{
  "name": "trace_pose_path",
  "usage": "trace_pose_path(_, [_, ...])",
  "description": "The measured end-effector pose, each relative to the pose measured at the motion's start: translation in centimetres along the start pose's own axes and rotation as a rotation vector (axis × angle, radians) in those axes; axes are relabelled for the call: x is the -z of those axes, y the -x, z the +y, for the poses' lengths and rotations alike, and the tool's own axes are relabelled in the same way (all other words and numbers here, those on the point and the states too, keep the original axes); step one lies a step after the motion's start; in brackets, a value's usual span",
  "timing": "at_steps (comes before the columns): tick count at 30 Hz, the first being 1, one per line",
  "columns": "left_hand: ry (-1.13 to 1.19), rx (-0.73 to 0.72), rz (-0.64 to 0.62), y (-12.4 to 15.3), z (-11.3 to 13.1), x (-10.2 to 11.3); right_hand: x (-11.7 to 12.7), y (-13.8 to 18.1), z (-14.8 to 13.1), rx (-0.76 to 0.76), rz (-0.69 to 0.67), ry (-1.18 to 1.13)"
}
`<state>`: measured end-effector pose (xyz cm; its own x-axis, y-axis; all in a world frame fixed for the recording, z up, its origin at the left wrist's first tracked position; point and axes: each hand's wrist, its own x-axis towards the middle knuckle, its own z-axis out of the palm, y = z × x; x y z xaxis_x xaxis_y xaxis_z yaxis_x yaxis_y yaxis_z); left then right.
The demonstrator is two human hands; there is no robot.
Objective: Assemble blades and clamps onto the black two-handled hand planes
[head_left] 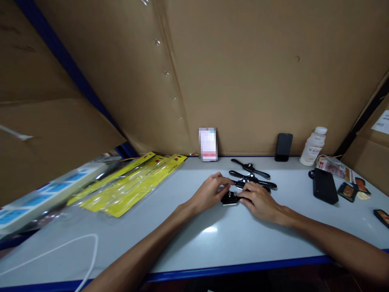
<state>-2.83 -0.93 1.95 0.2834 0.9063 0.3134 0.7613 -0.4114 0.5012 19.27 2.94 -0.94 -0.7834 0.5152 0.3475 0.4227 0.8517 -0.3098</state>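
Note:
Several black spokeshaves lie in a stack of rows on the grey table. The nearest spokeshave point(230, 198) shows its middle body and a bright blade edge between my two hands. My left hand point(211, 190) is closed at its left end, hiding that handle, with the index finger reaching toward the spokeshave behind. Around the right handle my right hand point(257, 202) is closed, fingers bent over it. Just behind, another spokeshave point(240, 185) is partly covered by my fingers. Beyond it lie a spokeshave with a bright screw point(251, 177) and the farthest spokeshave point(249, 166).
Yellow-backed clear packages point(130, 186) lie at the left beside a white box with blue labels point(57, 188). A lit phone point(208, 144) and a dark phone point(283, 147) lean on the cardboard wall. A bottle point(313, 147), black case point(325, 186) and small packets point(348, 191) are right.

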Motion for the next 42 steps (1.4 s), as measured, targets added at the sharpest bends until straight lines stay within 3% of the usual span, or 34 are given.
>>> trace_pose_path(7, [0.128,-0.079,-0.077,-0.1,0.7,0.0,0.0,-0.1,0.0,0.0,-0.002,0.006])
trace_pose_path(12, [-0.074,0.004,-0.011,0.0,0.0,0.6,0.1,0.0,0.0,-0.011,-0.013,0.018])
trace_pose_path(17, [-0.262,-0.151,-0.203,0.3,-1.0,1.1,0.6,0.1,-0.1,-0.046,-0.055,0.087])
trace_pose_path(25, [-0.431,-0.17,-0.306,0.5,-0.3,1.7,0.5,0.1,-0.2,-0.055,-0.063,0.12])
trace_pose_path(42, [-0.355,-0.189,-0.277,0.7,-0.3,1.2,0.7,0.0,0.0,-0.056,-0.068,0.08])
